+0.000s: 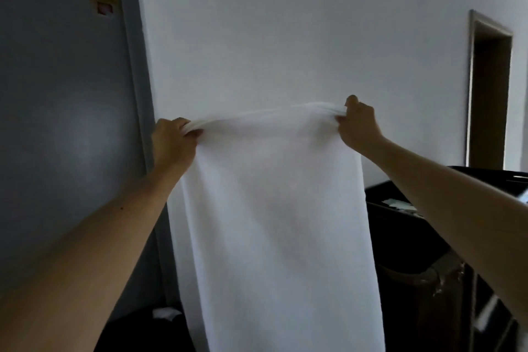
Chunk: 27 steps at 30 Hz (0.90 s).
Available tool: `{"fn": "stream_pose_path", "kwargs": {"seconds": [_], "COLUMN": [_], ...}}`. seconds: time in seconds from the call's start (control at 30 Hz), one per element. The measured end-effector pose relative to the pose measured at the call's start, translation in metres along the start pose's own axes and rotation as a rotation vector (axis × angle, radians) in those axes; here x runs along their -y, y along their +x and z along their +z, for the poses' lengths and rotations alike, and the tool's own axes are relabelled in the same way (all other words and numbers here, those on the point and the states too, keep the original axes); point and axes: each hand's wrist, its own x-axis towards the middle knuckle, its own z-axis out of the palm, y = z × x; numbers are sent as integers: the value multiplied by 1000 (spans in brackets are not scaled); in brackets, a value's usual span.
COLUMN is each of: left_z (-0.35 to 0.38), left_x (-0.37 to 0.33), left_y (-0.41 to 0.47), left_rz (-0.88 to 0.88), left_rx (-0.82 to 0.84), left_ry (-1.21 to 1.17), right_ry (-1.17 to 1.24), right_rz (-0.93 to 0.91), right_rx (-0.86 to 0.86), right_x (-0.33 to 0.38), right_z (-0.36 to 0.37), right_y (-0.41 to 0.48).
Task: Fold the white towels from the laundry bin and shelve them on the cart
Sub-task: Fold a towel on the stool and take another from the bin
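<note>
The white towel (274,223) hangs full length just right of the grey door (65,123), with its top edge pulled taut. The left hand (174,140) holds the top corner nearer the door, fingers curled round bunched cloth. The right hand (358,126) grips the corner farther from the door, well apart from the left. The cloth looks light, soft and limp, so it will likely sag wherever it is unsupported. The corners and top hem seem the surest holds for folding. Its lower end runs out of view.
</note>
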Motion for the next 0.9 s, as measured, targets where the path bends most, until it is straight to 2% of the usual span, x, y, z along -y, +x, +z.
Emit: {"fn": "stream_pose_path", "kwargs": {"seconds": [0.13,0.53,0.9], "left_z": [37,114,139], "left_x": [24,77,81], "left_y": [5,38,21], "left_rz": [-10,-119,-227], "left_rx": [66,88,-73], "left_ry": [30,141,277], "right_ry": [0,98,279], "right_rz": [78,182,67], "right_rx": [30,148,285], "right_x": [-25,-73,-107], "right_z": [30,141,203], "right_y": [12,65,99]}}
